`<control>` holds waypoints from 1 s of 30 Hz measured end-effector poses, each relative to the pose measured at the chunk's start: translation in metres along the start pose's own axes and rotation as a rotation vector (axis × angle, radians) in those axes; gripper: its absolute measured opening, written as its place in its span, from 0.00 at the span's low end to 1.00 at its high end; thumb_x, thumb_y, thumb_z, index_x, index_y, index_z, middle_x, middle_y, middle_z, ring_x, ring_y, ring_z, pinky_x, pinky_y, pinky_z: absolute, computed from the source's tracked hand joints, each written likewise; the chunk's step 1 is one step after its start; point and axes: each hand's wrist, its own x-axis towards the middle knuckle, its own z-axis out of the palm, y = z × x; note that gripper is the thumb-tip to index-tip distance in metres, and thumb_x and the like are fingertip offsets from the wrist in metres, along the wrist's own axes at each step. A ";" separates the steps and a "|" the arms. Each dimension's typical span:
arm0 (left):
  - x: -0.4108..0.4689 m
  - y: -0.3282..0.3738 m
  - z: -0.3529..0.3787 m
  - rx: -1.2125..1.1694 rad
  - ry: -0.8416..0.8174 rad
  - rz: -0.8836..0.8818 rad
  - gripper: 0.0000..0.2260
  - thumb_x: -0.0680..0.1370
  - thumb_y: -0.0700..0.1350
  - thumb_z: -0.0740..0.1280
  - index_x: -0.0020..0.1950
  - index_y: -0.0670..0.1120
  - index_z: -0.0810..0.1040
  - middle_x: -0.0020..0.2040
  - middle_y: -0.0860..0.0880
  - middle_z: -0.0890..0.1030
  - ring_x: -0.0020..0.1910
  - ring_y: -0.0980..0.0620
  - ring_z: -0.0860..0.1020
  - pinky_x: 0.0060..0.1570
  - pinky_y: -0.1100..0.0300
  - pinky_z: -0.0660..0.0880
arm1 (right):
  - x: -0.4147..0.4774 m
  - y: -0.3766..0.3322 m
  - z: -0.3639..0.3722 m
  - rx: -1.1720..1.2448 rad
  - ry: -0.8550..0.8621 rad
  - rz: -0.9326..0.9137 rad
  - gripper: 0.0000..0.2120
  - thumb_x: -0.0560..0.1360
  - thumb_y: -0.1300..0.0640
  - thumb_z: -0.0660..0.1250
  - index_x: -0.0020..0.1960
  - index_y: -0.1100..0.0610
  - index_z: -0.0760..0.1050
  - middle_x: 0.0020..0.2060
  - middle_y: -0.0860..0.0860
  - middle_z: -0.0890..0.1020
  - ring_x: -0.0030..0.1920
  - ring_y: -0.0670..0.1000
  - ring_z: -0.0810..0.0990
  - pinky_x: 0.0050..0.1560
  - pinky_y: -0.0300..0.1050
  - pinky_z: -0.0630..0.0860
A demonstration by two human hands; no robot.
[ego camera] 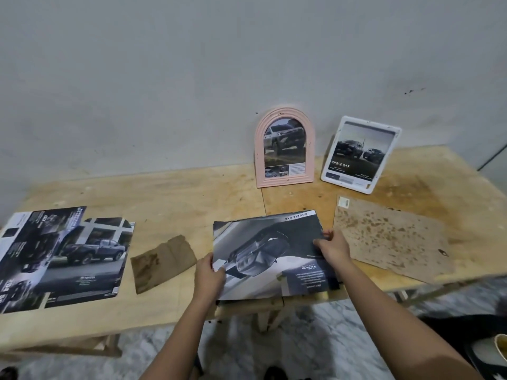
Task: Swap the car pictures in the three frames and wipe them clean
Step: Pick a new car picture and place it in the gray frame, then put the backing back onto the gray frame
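Observation:
A dark car picture (270,253) lies upside down at the table's front edge, on top of something flat whose kind I cannot tell. My left hand (209,277) grips its left edge and my right hand (333,246) holds its right edge. A pink arched frame (284,148) with a white pickup picture leans against the wall. To its right stands a white rectangular frame (360,154) with a dark car picture. A brown cloth (163,260) lies crumpled left of my hands.
Two loose car pictures (63,256) overlap at the table's left end. A stained brown backing board (389,238) lies flat at the right. The wooden table (192,193) stands against a grey wall. A cup rim (501,345) shows at the lower right.

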 end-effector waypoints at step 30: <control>-0.007 -0.020 0.051 0.607 -0.040 0.364 0.26 0.75 0.52 0.60 0.71 0.41 0.67 0.73 0.38 0.62 0.73 0.39 0.59 0.69 0.46 0.61 | -0.020 0.040 0.033 -0.774 -0.147 -0.384 0.27 0.76 0.45 0.63 0.72 0.51 0.62 0.75 0.50 0.58 0.75 0.54 0.53 0.74 0.52 0.55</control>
